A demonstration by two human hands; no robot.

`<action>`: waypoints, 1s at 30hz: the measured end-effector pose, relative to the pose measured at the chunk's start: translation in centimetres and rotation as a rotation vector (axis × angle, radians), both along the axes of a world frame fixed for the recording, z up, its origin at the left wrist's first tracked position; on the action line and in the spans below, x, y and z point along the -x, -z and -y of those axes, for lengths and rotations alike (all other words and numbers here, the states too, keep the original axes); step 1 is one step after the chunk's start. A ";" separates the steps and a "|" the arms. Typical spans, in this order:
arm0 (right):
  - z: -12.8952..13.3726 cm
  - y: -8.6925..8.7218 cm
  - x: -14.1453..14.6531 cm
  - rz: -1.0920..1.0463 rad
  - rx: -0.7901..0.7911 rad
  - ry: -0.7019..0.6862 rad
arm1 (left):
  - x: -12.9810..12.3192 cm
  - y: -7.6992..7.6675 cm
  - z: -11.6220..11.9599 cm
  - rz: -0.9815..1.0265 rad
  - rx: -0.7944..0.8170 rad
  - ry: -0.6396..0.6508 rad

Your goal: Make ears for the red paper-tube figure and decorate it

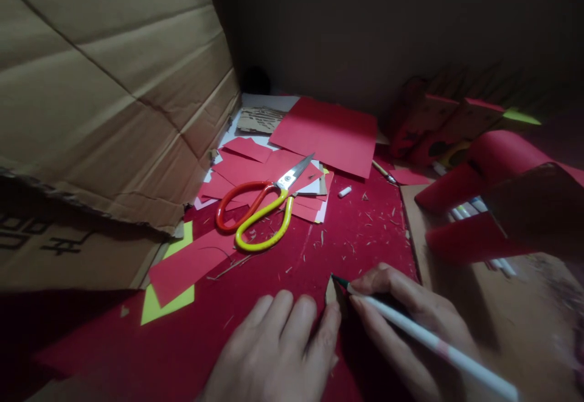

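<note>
Left hand (280, 350) holds a cardboard piece (331, 292), right hand (426, 306) a white marker (433, 341).

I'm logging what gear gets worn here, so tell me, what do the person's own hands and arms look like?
The left hand and right hand are both bare, with no glove or ring visible. No sleeve can be made out; the forearms aren't clearly in view.

Free room lies between scissors (286, 190) and brown board (515, 317); cardboard flap (118, 79) blocks left.
</note>
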State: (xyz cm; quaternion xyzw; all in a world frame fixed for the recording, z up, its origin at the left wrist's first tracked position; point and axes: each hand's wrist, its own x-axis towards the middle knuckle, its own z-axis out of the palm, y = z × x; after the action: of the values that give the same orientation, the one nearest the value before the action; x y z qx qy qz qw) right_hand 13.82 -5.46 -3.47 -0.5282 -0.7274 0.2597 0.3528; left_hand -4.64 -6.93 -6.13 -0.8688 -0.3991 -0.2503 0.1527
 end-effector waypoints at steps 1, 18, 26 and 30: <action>0.0 0.0 0.0 0.004 0.008 0.002 | 0.0 0.1 0.1 -0.003 0.001 0.000; 0.3 -0.2 0.1 0.044 -0.030 -0.034 | 0.3 0.4 0.4 -0.021 0.033 0.004; 0.3 -0.5 0.3 0.051 0.020 -0.049 | 0.2 0.3 0.4 -0.004 0.062 0.019; 0.3 -0.4 0.1 0.001 0.008 -0.015 | 0.1 0.1 0.2 0.011 0.045 0.028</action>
State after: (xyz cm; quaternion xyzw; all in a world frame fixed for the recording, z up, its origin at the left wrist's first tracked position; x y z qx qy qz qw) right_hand 13.69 -5.78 -3.10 -0.5240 -0.7305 0.2651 0.3486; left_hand -4.76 -7.18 -6.26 -0.8762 -0.3930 -0.2481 0.1276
